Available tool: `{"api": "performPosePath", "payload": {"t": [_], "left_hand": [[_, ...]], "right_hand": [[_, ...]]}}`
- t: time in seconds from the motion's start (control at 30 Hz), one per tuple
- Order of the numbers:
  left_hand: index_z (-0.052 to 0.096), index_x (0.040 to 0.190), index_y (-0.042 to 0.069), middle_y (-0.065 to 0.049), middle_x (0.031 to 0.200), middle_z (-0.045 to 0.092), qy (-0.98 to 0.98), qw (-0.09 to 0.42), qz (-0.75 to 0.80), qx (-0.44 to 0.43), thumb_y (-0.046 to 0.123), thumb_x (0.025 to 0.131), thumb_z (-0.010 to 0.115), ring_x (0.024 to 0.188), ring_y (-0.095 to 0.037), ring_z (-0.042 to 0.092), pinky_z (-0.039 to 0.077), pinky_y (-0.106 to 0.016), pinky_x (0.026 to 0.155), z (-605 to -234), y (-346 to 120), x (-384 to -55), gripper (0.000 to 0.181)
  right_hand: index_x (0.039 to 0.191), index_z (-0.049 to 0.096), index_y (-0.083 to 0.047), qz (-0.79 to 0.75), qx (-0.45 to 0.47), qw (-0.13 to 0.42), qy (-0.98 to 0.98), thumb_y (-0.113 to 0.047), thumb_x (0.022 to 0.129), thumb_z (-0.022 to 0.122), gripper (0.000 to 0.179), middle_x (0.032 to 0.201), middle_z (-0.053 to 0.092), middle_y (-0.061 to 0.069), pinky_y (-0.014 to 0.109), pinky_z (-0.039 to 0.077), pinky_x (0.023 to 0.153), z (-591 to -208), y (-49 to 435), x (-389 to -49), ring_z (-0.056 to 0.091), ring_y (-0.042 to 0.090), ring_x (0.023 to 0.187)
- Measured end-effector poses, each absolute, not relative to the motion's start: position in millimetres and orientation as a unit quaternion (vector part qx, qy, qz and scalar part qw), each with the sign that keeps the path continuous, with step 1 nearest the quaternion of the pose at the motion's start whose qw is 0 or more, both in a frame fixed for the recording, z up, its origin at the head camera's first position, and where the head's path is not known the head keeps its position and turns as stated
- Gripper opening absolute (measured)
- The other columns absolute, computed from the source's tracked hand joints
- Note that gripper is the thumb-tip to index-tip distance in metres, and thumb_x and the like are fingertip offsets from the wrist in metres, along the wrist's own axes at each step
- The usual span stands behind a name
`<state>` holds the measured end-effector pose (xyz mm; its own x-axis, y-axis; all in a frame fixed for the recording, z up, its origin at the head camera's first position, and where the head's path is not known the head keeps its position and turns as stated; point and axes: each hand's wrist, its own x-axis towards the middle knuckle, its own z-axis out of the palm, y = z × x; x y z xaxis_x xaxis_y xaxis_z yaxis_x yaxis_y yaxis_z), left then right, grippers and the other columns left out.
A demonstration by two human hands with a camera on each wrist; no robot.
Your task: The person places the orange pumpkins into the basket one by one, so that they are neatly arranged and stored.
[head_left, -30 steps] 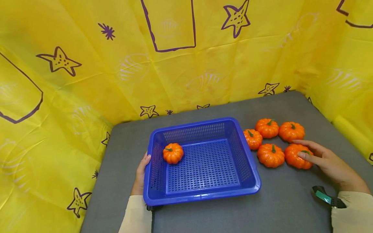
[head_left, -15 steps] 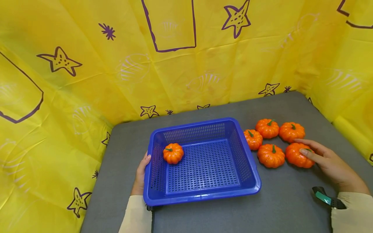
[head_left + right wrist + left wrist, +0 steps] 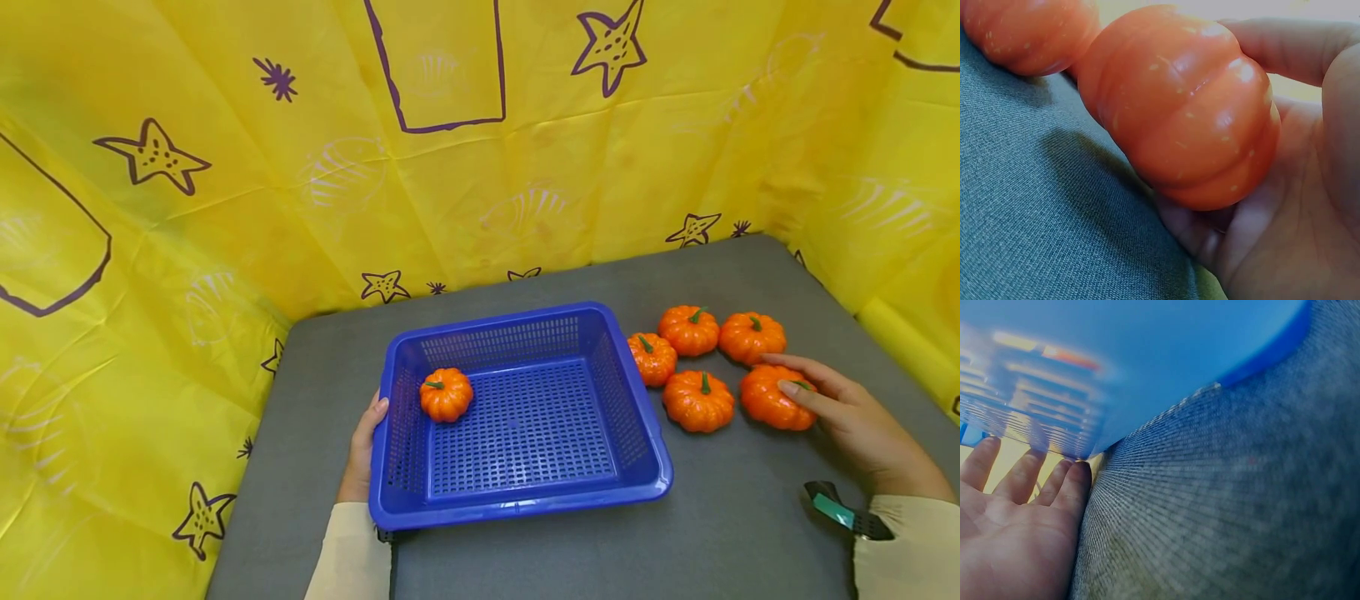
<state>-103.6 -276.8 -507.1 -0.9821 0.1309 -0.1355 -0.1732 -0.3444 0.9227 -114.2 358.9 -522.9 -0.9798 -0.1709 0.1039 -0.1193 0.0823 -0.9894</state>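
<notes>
With the right hand (image 3: pixel 847 417) curled around the nearest small ribbed orange plastic pumpkin (image 3: pixel 772 398) on the grey bench (image 3: pixel 735 517), the grip is best firmed before lifting, while the perforated blue plastic basket (image 3: pixel 517 500) is steadied by the flat-fingered left hand (image 3: pixel 362 450).

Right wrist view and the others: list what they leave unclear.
- Right wrist: held pumpkin stem out of view; right hand cut off by the edge.
- Left wrist: basket blurred; its contents cannot be told.
- Head: left hand fingers hidden behind the basket wall.
</notes>
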Motion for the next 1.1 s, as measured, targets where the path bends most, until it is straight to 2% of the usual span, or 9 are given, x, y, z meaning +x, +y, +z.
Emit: {"api": "performPosePath", "payload": {"t": [0.3,0.6,0.87,1.1], "left_hand": [[0.024,0.173,0.030,-0.013,0.167,0.041,0.561,0.093,0.822,-0.009,0.041,0.111,0.039,0.140,-0.031,0.054,0.048,-0.048,0.113,-509,-277,-104,0.065],[0.025,0.173,0.030,-0.012,0.167,0.041,0.565,0.095,0.820,-0.015,0.043,0.111,0.042,0.140,-0.032,0.054,0.048,-0.048,0.113,-508,-278,-104,0.066],[0.023,0.174,0.028,-0.011,0.165,0.044,0.559,0.095,0.824,-0.005,0.040,0.111,0.039,0.137,-0.029,0.055,0.048,-0.047,0.113,-511,-278,-106,0.065],[0.025,0.173,0.030,-0.011,0.166,0.042,0.562,0.095,0.822,-0.012,0.041,0.111,0.041,0.140,-0.031,0.054,0.048,-0.049,0.113,-511,-278,-106,0.065]], "right_hand": [[0.157,0.056,-0.002,-0.687,-0.095,0.020,0.720,0.007,0.110,0.050,0.048,0.144,0.066,-0.011,0.012,0.044,0.096,-521,359,-114,0.051,0.001,0.130],[0.154,0.054,0.005,-0.665,-0.085,-0.011,0.741,0.007,0.109,0.054,0.045,0.141,0.068,-0.009,0.013,0.041,0.098,-513,356,-113,0.050,0.006,0.131],[0.150,0.059,0.004,-0.682,-0.065,-0.026,0.728,0.010,0.105,0.060,0.045,0.136,0.070,-0.007,0.012,0.047,0.093,-511,352,-113,0.057,0.004,0.122],[0.151,0.059,0.002,-0.609,-0.067,-0.040,0.790,0.009,0.103,0.066,0.049,0.138,0.068,-0.013,0.011,0.043,0.095,-508,349,-113,0.056,0.002,0.124]]}}
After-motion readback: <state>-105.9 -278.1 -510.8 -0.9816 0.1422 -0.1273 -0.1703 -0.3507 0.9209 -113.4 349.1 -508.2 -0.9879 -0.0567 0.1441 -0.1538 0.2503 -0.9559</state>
